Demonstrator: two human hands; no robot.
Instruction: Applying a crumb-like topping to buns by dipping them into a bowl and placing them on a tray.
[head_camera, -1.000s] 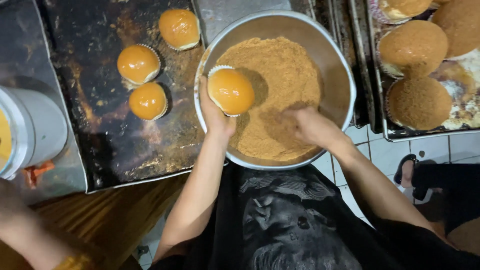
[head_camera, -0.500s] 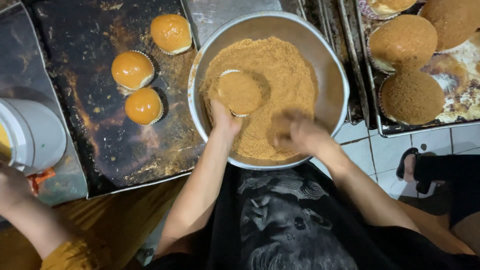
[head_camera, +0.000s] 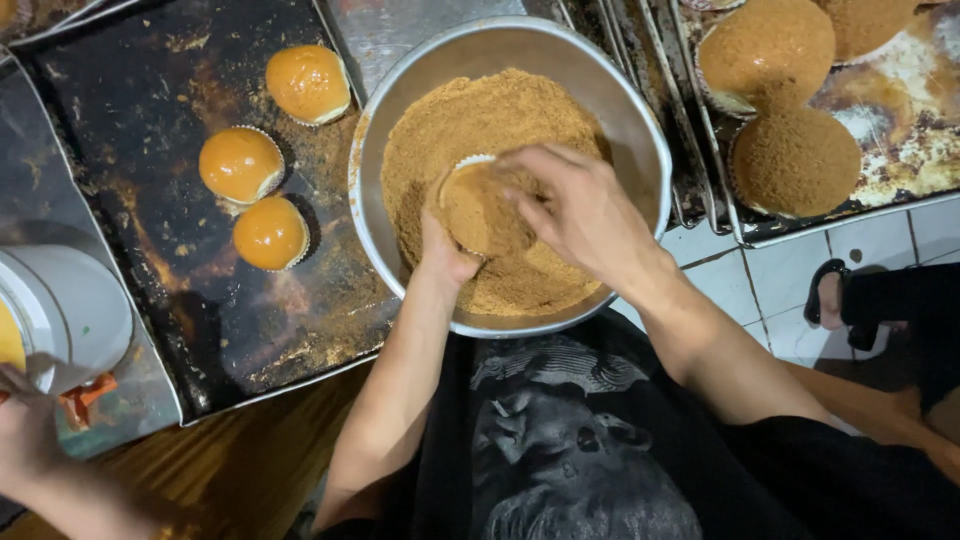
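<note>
Crumb-coated bun (head_camera: 480, 205) over bowl (head_camera: 640, 120), tiled floor (head_camera: 740, 280)

Warm, yellowish indoor light, moderately bright, falling from above. The round shiny steel bowl (head_camera: 510, 60) catches a soft glare along its upper inner wall and rim. Three glazed orange buns in paper cups (head_camera: 270, 232) show small highlights on top and throw short dark shadows to their right on the blackened, stained baking tray (head_camera: 150, 300). The right hand (head_camera: 575, 215) is slightly motion-blurred at the fingers (head_camera: 520, 165); the left hand (head_camera: 445, 255) is sharper. The black printed shirt (head_camera: 560, 450) at the bottom is dim, low in detail. The white tiled floor (head_camera: 890, 240) reads pale and evenly lit. Frame edges bend mildly, wide-angle.
</note>
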